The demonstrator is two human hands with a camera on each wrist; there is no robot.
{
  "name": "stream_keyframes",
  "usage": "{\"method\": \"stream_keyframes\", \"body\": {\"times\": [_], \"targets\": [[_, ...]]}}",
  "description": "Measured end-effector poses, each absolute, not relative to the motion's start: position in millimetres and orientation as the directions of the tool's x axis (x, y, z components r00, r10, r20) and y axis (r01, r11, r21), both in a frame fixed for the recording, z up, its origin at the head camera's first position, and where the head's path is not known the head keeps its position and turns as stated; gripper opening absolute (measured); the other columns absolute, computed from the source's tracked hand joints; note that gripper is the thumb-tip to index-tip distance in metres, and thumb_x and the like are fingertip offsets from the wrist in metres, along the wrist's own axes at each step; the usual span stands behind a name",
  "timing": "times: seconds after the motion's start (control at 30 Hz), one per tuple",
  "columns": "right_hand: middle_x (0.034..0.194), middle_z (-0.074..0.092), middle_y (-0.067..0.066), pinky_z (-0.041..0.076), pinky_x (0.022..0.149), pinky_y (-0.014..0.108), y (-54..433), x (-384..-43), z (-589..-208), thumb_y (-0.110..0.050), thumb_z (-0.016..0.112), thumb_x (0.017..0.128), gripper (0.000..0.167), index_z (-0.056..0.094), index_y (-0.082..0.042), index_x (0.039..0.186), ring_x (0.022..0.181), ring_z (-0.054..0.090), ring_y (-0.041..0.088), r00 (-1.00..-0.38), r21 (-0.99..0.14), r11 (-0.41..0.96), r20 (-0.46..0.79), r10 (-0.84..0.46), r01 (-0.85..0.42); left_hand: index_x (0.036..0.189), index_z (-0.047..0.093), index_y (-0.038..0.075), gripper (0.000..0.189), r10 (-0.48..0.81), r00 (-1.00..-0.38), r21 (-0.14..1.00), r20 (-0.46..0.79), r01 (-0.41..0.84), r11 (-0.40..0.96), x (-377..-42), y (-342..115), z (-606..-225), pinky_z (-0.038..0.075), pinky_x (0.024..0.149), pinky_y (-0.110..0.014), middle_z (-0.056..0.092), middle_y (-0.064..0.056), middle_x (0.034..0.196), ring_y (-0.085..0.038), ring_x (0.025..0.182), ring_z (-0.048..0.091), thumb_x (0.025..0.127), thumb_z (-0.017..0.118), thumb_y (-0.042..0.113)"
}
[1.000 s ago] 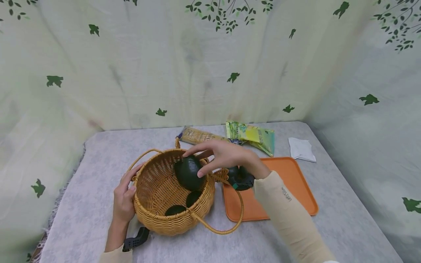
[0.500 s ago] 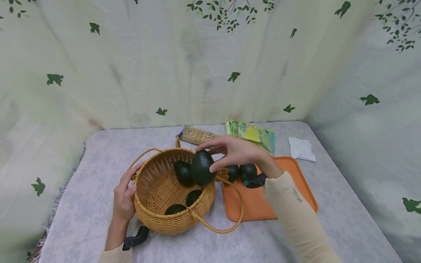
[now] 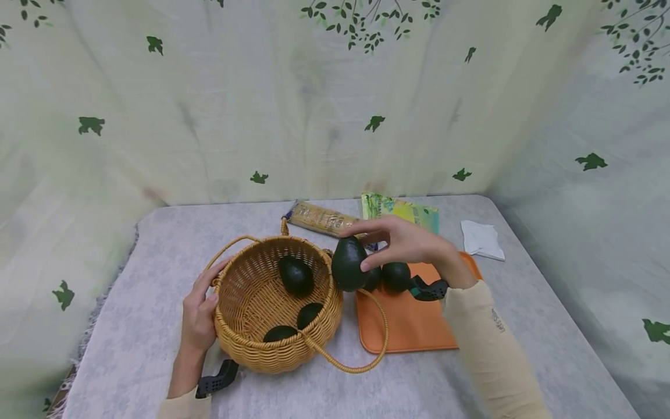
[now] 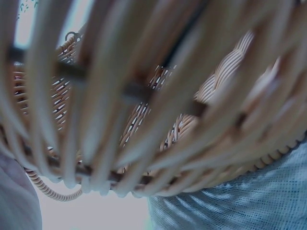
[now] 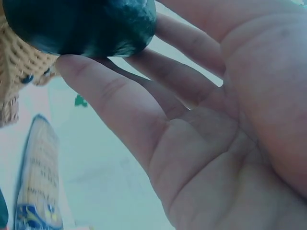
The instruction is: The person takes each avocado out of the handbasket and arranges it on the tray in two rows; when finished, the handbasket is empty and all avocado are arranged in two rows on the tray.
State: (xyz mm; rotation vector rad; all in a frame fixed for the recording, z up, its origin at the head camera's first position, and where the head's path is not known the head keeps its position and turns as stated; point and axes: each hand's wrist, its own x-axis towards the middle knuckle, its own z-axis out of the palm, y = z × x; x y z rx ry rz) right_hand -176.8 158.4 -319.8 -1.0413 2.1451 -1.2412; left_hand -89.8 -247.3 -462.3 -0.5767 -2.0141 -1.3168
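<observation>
In the head view my right hand (image 3: 405,241) pinches a dark green avocado (image 3: 348,269) between thumb and fingertips, just past the right rim of a round wicker basket (image 3: 230,326). The right wrist view has this avocado (image 5: 81,24) at its top, against the fingertips. My left hand (image 3: 199,311) holds the basket's left side, thumb near the rim. One avocado (image 3: 296,277) lies inside the basket at the back; two more, a middle avocado (image 3: 309,315) and a front avocado (image 3: 280,333), are partly hidden by its wall. Basket weave (image 4: 144,120) fills the left wrist view.
An orange tray (image 3: 403,326) right of the basket bears dark avocados (image 3: 396,277), partly covered by the right hand. Behind stand a long pack of noodle-like sticks (image 3: 319,217) and a green-yellow packet (image 3: 413,212). A white tissue pack (image 3: 481,239) lies at the right. A basket handle (image 3: 361,369) reaches toward the tray.
My right hand has carried the avocado rightward, from over the basket's inside to beyond its right rim, near the tray. The left hand stays at the basket.
</observation>
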Motion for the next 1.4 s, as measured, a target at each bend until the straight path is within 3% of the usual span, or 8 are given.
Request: {"method": "stream_keyframes", "body": {"times": [0.33,0.57,0.77,1.0,1.4], "targets": [[0.152,0.053,-0.006,0.046,0.108,0.053,197.6,-175.3,-330.7,-0.032,0.084,0.086,0.063,0.060,-0.033,0.144,0.142,0.051,0.031,-0.721,-0.850,0.431,-0.092,-0.687,-0.303,0.142,0.058,-0.004,0.054,0.008,-0.696,0.637,0.718,0.662,0.394,-89.8,-247.9,-462.4,0.036,0.103,-0.020,0.062,-0.013,0.141,-0.013,0.122,0.055,0.096,0.033,0.008],[0.154,0.051,-0.002,0.044,0.109,0.057,224.1,-175.8,-343.2,-0.032,0.084,0.086,0.066,0.059,-0.024,0.147,0.141,0.050,0.036,-0.772,-0.845,0.463,-0.099,-0.628,-0.269,0.143,0.058,-0.003,0.054,0.010,-0.701,0.640,0.713,0.655,0.401,-89.0,-247.7,-462.4,0.037,0.102,-0.019,0.062,-0.014,0.140,-0.012,0.121,0.055,0.096,0.033,0.007],[0.151,0.055,0.003,0.047,0.105,0.057,245.9,-176.9,-355.1,-0.035,0.085,0.085,0.062,0.062,-0.027,0.142,0.136,0.056,0.037,-0.817,-0.828,0.509,-0.117,-0.565,-0.234,0.142,0.058,-0.004,0.055,0.011,-0.698,0.637,0.716,0.659,0.399,-89.5,-247.5,-461.6,0.036,0.102,-0.020,0.062,-0.013,0.141,-0.013,0.121,0.055,0.095,0.033,0.007],[0.151,0.055,0.009,0.051,0.101,0.054,269.7,-179.3,-368.5,-0.031,0.084,0.086,0.062,0.062,-0.024,0.143,0.134,0.057,0.040,-0.835,-0.819,0.526,-0.112,-0.538,-0.229,0.142,0.058,-0.005,0.055,0.006,-0.696,0.639,0.718,0.663,0.391,-89.1,-247.8,-462.3,0.037,0.102,-0.020,0.062,-0.013,0.140,-0.013,0.120,0.055,0.094,0.033,0.007],[0.152,0.053,0.014,0.046,0.105,0.058,296.5,-183.8,-384.4,-0.026,0.084,0.086,0.067,0.058,-0.014,0.146,0.136,0.054,0.042,-0.850,-0.822,0.538,-0.136,-0.508,-0.190,0.141,0.058,-0.006,0.055,0.003,-0.691,0.634,0.723,0.666,0.393,-88.8,-247.3,-461.8,0.038,0.100,-0.018,0.063,-0.014,0.139,-0.016,0.114,0.056,0.095,0.032,0.007]]}}
